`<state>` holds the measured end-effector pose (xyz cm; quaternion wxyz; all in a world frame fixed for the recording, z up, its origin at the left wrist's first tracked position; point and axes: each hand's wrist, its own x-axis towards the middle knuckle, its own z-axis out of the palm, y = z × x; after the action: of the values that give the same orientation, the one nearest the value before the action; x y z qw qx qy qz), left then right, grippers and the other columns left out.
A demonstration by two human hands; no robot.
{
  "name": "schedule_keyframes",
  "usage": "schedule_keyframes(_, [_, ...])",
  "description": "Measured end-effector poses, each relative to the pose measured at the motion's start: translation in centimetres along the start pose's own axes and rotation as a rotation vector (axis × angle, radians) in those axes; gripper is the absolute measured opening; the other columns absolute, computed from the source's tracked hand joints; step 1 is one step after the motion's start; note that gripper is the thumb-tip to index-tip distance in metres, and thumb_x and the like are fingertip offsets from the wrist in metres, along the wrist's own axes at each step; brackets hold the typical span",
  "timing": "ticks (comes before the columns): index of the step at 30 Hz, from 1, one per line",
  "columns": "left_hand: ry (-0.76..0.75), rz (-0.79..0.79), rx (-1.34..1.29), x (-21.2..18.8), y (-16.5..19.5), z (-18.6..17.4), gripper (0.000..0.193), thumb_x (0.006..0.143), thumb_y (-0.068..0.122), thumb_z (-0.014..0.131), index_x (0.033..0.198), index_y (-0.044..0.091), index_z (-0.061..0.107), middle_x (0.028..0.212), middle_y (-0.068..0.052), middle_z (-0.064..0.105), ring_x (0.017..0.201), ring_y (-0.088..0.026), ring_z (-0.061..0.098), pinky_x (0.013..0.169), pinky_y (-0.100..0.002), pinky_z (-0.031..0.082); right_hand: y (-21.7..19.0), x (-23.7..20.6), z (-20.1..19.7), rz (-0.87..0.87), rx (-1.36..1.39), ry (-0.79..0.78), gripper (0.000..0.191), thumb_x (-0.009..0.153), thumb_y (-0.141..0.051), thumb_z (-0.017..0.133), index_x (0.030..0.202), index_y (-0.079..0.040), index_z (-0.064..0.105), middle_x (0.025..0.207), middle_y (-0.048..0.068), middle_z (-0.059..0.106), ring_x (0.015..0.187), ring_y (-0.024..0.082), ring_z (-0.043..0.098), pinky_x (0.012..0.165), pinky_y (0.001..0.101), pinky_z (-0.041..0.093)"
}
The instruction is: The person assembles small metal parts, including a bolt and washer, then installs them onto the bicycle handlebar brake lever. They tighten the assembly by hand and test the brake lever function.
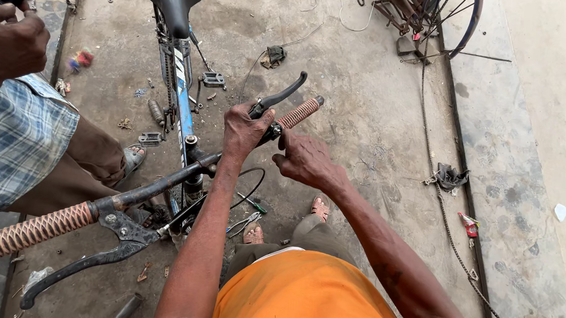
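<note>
The left hand (245, 129) wrapped its grip around the handlebar (163, 186) just beside the far brake lever (280, 97), by the ribbed orange sleeve (299, 113). The right hand (306, 159) pinched something small under that clamp, perhaps a tool; I couldn't tell. A bystander's hand (8, 44) hovered far left, above the concrete floor (366, 85).

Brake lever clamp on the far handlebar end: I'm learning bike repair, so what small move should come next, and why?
Probably steady the handlebar and turn the fastener at the brake lever clamp. The left hand already wraps the bar at the clamp, and the right hand pinches something small just beneath it, beside the ribbed grip; what it pinches is too small to tell.
</note>
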<state>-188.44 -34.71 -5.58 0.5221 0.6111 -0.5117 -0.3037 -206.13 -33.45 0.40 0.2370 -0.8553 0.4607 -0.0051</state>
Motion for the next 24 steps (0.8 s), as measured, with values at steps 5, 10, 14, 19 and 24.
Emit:
schedule_keyframes(5, [0.031, 0.013, 0.038, 0.1, -0.3, 0.3, 0.026, 0.087, 0.023, 0.080, 0.082, -0.001, 0.071, 0.063, -0.008, 0.066, 0.055, -0.014, 0.064, 0.053, -0.036, 0.052, -0.2, 0.1, -0.5, 0.059, 0.129, 0.064, 0.039, 0.088, -0.028, 0.069, 0.115, -0.003, 0.056, 0.077, 0.015, 0.064, 0.074, 0.031, 0.063, 0.069, 0.0474, 0.047])
schedule_keyframes(10, [0.062, 0.089, 0.052, 0.1, -0.5, 0.3, 0.024, 0.085, 0.023, 0.080, 0.086, 0.000, 0.073, 0.062, -0.008, 0.066, 0.055, -0.014, 0.064, 0.054, -0.036, 0.052, -0.3, 0.1, 0.2, 0.078, 0.230, 0.211, 0.034, 0.088, -0.029, 0.069, 0.107, -0.002, 0.060, 0.082, 0.014, 0.065, 0.077, 0.032, 0.065, 0.070, 0.0466, 0.049])
schedule_keyframes(14, [0.034, 0.046, 0.032, -0.1, -0.3, 0.2, 0.025, 0.086, 0.022, 0.080, 0.084, -0.001, 0.071, 0.063, -0.007, 0.067, 0.055, -0.013, 0.063, 0.054, -0.036, 0.052, -0.3, 0.4, 0.3, 0.067, 0.229, 0.242, 0.033, 0.087, -0.031, 0.069, 0.103, -0.003, 0.062, 0.083, 0.014, 0.068, 0.078, 0.032, 0.066, 0.070, 0.0468, 0.049])
schedule_keyframes(19, [0.030, 0.043, 0.023, -0.1, 0.1, 0.1, 0.023, 0.086, 0.022, 0.079, 0.085, 0.000, 0.073, 0.062, -0.006, 0.067, 0.055, -0.012, 0.062, 0.053, -0.035, 0.051, -0.5, 0.5, 0.4, 0.146, 0.172, 0.111, 0.035, 0.088, -0.031, 0.069, 0.103, -0.002, 0.058, 0.079, 0.016, 0.069, 0.076, 0.033, 0.066, 0.070, 0.0487, 0.048])
schedule_keyframes(24, [0.027, 0.047, 0.055, -0.2, 0.3, 0.0, 0.024, 0.088, 0.021, 0.080, 0.083, -0.001, 0.072, 0.060, -0.006, 0.064, 0.055, -0.012, 0.060, 0.052, -0.034, 0.050, -0.6, 0.5, 0.8, 0.056, 0.230, 0.222, 0.037, 0.086, -0.031, 0.071, 0.103, -0.001, 0.058, 0.079, 0.013, 0.068, 0.074, 0.030, 0.066, 0.068, 0.0474, 0.049])
